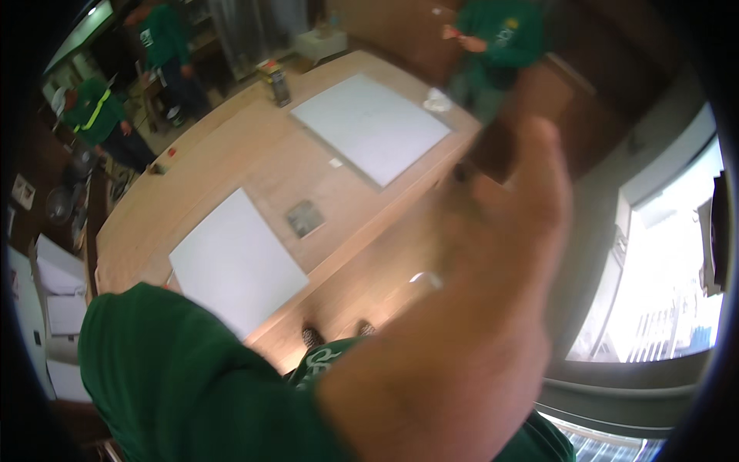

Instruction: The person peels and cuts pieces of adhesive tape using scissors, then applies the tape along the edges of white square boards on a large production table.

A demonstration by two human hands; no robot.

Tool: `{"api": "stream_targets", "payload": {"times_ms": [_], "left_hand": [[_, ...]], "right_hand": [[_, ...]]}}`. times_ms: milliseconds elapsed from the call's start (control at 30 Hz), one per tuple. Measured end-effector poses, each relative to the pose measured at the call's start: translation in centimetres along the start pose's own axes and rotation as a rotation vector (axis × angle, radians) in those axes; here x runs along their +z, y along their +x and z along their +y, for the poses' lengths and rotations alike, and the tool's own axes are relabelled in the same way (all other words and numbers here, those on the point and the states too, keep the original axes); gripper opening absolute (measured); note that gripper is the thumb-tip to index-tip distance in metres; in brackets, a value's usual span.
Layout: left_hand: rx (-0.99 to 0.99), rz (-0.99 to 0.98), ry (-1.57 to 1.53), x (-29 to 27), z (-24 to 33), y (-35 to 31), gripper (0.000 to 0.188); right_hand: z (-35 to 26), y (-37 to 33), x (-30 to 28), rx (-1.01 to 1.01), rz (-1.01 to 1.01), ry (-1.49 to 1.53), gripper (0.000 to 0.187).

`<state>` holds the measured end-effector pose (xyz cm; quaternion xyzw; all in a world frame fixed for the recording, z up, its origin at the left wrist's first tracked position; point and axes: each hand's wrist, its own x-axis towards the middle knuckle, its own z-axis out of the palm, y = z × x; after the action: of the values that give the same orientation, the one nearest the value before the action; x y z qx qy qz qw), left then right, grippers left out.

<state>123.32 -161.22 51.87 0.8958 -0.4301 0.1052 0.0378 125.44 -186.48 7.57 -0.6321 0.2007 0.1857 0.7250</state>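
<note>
My left arm, in a green sleeve (pixel 177 377), reaches up and across from the lower left, very close to view. At its end my left hand (pixel 516 208) is smeared by motion; one digit points upward, while the other fingers cannot be made out. Whether it holds anything does not show. My right hand is out of view. Beyond the arm stands a large wooden table (pixel 208 169) bearing two white rectangular panels: a nearer one (pixel 235 262) and a farther one (pixel 373 127). A small grey square plate (pixel 305 219) lies between them.
A dark can (pixel 274 82) and a crumpled white piece (pixel 437 100) sit on the table. One person in green (pixel 500 38) stands at its far right; two others (pixel 96 115) are at the far left. A bright window (pixel 662 269) is on the right.
</note>
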Motion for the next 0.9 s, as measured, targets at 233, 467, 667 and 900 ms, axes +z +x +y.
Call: {"api": "stream_targets", "payload": {"times_ms": [233, 467, 667, 900], "left_hand": [[0.054, 0.008, -0.361, 5.7, -1.8, 5.7, 0.032], [-0.073, 0.045, -0.569, 21.7, -4.0, -0.6, 0.021], [-0.525, -0.078, -0.825, 25.1, -2.7, -7.5, 0.033], [-0.876, 0.265, -0.376, 27.1, 0.3, -20.8, 0.042]], "right_hand": [[-0.8, -1.0, 0.2, -0.045, -0.121, -0.316, 0.022], [-11.5, -5.1, 3.5, -0.249, -0.447, -0.535, 0.034], [-16.5, -5.5, 5.7, -0.320, -0.598, -0.416, 0.019], [-15.5, -0.6, 8.6, -0.465, -0.292, -0.137, 0.017]]}}
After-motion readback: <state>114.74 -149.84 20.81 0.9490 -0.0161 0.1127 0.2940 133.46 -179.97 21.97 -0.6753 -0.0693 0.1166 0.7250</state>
